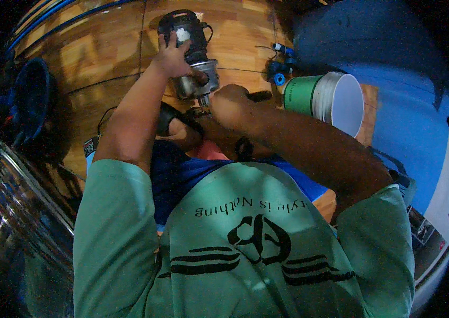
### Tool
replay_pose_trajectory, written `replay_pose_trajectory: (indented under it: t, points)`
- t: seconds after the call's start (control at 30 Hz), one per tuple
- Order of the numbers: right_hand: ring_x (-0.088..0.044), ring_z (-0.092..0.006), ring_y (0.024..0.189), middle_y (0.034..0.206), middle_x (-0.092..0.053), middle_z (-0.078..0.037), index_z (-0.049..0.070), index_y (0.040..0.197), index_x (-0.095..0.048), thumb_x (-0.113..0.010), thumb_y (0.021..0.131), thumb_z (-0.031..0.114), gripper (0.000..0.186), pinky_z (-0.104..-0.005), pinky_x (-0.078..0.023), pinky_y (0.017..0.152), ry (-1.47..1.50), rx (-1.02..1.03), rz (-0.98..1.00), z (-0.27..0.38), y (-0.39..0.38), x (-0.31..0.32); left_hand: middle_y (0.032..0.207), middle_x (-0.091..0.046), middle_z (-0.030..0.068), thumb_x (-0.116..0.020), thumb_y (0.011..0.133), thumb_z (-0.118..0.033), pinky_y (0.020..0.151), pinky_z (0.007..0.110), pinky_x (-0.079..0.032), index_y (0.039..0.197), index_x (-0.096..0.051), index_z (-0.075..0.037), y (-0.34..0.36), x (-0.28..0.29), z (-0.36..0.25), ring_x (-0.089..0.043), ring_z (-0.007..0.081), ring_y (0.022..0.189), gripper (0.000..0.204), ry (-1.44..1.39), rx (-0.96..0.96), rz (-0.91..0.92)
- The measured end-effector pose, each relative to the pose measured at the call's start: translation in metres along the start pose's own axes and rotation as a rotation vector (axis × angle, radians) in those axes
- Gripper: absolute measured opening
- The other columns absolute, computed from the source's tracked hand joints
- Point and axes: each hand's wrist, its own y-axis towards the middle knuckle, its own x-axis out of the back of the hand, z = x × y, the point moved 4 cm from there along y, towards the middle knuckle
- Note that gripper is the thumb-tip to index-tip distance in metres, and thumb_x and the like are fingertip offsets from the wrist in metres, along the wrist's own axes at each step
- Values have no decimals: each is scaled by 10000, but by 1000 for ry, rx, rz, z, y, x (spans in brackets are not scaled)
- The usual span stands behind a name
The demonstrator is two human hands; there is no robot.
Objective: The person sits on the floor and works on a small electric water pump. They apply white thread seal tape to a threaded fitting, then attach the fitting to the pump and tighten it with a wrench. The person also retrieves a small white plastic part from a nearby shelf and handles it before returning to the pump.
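A power tool lies on the floor ahead of me, with a black body and a silver metal front housing pointing toward me. My left hand is laid over it, fingers spread on the black body and thumb against the silver housing. Beside the metal tip of the tool, my right hand is closed around a dark-handled tool. Only the handle's end shows to the right of the fist; the rest of it is hidden by my hand and forearm, so its kind cannot be told.
My foot in dark footwear is close below the power tool. To the right, a green and white bucket lies on its side, with small blue and black parts behind it. A dark blue basin stands left on the wood-patterned floor.
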Motion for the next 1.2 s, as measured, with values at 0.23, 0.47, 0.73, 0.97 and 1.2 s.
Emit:
replay_pose_trajectory:
  t: [0.23,0.47,0.73,0.97,1.2]
  points:
    - [-700,-292,906,974,-731,-103,122,1034,-753,-693,772,206,282,-513,-569,733,-176,-40,359,12,13,-21,1545,-138,359,-670,461,-898,1184,566,-49,1510,-340,-136,-5,10,-5,-39,553,1437,1337,39,-13,13]
    - [-707,-324,848,914,-719,-134,101,1033,-715,-603,863,212,232,-474,-564,698,27,46,114,-18,-31,9,1531,-133,383,-625,424,-945,1183,567,-39,1507,-330,-94,-24,40,-17,-60,544,1440,1409,25,22,72]
    - [-698,-350,823,842,-697,-139,201,1193,-637,-476,942,225,299,-504,-552,715,169,50,-57,-83,-52,-81,1527,-135,389,-643,375,-941,1176,582,-82,1500,-352,-107,-22,37,-17,-63,564,1428,1430,-43,17,36]
    - [-700,-342,847,882,-705,-151,135,1152,-654,-503,930,215,280,-507,-552,721,45,-14,187,-62,-45,-39,1538,-119,375,-692,367,-906,1173,581,-107,1507,-353,-150,-25,32,-14,-44,578,1421,1410,-40,43,51]
    - [-698,-353,869,936,-703,-163,118,1169,-653,-499,940,227,297,-517,-552,730,101,154,76,-83,-39,-57,1554,-94,355,-758,382,-847,1166,568,-166,1512,-338,-150,-16,25,-17,-41,573,1424,1392,-56,48,58]
